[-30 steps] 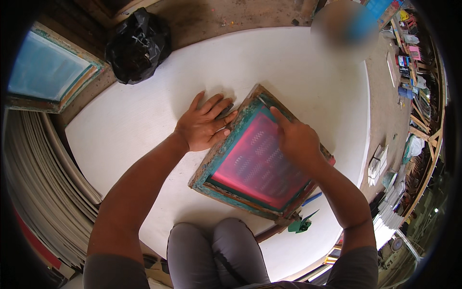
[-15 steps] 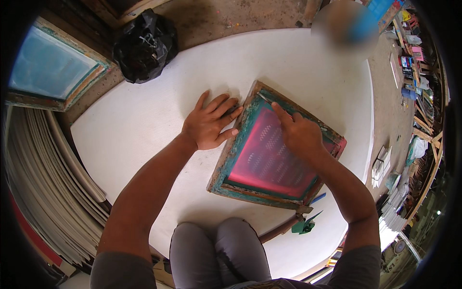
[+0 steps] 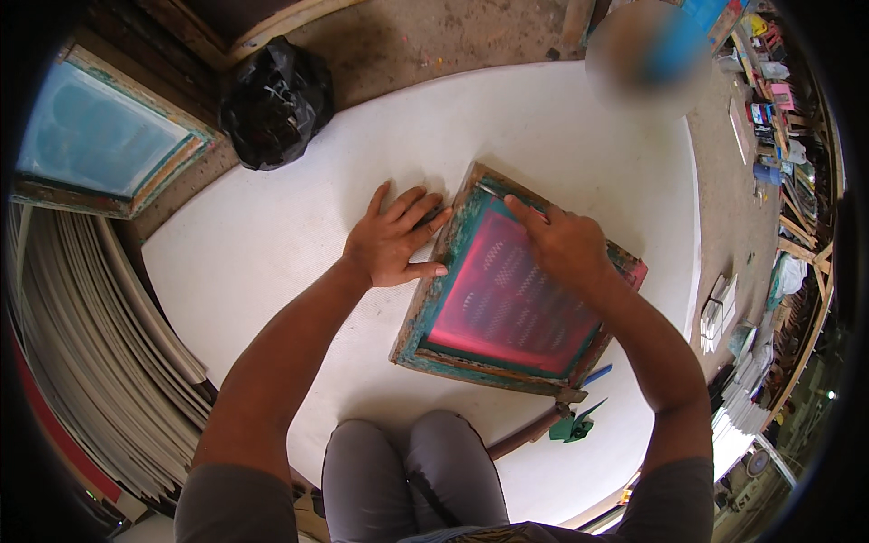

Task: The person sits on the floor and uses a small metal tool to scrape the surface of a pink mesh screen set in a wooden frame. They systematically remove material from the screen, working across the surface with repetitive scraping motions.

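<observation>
A wooden screen-printing frame [image 3: 412, 319] lies tilted on the white board, with a teal border and pink mesh [image 3: 489, 312] bearing rows of pale marks. My left hand [image 3: 389, 237] rests palm down at its left side, fingers spread on the board, the thumb touching the frame's edge. Over the mesh, my right hand [image 3: 572, 249] is closed around a thin knife-like tool [image 3: 490, 191]. Its slim metal tip points to the frame's far left corner, near the teal border; the hand covers most of its handle.
The frame sits on a large white board [image 3: 299, 244]. A black plastic bag [image 3: 276, 104] stands beyond its far edge. At far left are another framed screen [image 3: 100, 127] and stacked sheets [image 3: 100, 362]. Green scraps [image 3: 570, 425] and a blue strip [image 3: 598, 374] lie by the near right corner.
My view has shifted slightly. The tool's tip lies a little flatter along the frame's far left corner, and my right hand has turned slightly. My left hand stays in place.
</observation>
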Demonstrator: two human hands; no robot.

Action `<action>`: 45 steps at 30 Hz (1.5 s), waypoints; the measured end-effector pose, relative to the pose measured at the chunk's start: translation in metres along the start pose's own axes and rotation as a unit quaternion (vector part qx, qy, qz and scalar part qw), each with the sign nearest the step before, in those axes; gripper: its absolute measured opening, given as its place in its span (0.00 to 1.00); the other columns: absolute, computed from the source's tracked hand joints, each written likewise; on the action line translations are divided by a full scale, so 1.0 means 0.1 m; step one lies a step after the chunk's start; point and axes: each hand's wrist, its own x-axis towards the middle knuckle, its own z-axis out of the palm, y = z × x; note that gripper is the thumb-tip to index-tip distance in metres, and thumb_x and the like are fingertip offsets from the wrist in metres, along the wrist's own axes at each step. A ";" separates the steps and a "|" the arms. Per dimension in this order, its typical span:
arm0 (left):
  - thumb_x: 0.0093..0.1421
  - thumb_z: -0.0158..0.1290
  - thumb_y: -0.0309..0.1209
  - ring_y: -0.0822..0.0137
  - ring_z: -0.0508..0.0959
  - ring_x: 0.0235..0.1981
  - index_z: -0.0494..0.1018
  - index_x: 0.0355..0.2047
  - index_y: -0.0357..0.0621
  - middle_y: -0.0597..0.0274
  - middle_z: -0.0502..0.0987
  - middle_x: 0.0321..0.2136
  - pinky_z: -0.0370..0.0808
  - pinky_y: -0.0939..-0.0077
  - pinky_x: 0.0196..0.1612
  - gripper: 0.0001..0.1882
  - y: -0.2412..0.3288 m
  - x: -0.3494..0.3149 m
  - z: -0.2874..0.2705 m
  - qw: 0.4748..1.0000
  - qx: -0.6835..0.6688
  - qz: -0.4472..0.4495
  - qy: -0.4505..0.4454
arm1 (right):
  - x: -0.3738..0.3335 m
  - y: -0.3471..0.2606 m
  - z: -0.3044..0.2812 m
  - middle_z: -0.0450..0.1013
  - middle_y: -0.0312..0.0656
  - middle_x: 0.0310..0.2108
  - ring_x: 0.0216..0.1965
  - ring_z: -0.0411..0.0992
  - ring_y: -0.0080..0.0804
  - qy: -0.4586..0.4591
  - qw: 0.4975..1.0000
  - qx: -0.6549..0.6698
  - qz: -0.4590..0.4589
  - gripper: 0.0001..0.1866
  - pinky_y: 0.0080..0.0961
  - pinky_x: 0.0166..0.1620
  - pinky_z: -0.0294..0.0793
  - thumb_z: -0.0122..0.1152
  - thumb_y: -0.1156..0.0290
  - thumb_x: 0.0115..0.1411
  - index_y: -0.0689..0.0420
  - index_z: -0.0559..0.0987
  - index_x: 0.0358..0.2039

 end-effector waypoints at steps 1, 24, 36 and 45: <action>0.63 0.49 0.73 0.56 0.60 0.74 0.72 0.70 0.52 0.59 0.66 0.69 0.54 0.32 0.76 0.48 -0.01 0.00 0.00 1.000 0.006 0.002 -0.002 | 0.02 0.02 0.02 0.77 0.44 0.28 0.25 0.79 0.45 -0.021 0.997 0.069 0.017 0.29 0.43 0.29 0.80 0.63 0.69 0.67 0.37 0.76 0.69; 0.61 0.54 0.71 0.55 0.62 0.74 0.74 0.68 0.49 0.59 0.68 0.68 0.54 0.31 0.75 0.47 -0.02 0.00 0.00 1.000 -0.008 0.004 0.008 | 0.05 0.07 0.13 0.77 0.47 0.28 0.30 0.79 0.48 -0.008 0.965 0.254 0.058 0.24 0.47 0.35 0.78 0.61 0.62 0.70 0.36 0.78 0.67; 0.65 0.52 0.69 0.56 0.61 0.74 0.74 0.68 0.50 0.60 0.68 0.69 0.53 0.31 0.76 0.44 -0.02 -0.01 0.00 1.000 -0.004 0.003 0.002 | 0.00 0.05 0.13 0.76 0.45 0.27 0.26 0.78 0.46 0.015 0.972 0.229 0.058 0.25 0.44 0.31 0.78 0.64 0.63 0.69 0.35 0.79 0.66; 0.67 0.50 0.68 0.55 0.61 0.74 0.76 0.66 0.48 0.59 0.68 0.69 0.53 0.31 0.75 0.42 -0.03 -0.02 0.01 1.000 0.008 0.009 -0.005 | 0.06 -0.04 -0.02 0.76 0.46 0.27 0.26 0.79 0.48 -0.015 0.999 -0.050 -0.002 0.26 0.46 0.31 0.80 0.61 0.64 0.70 0.35 0.77 0.68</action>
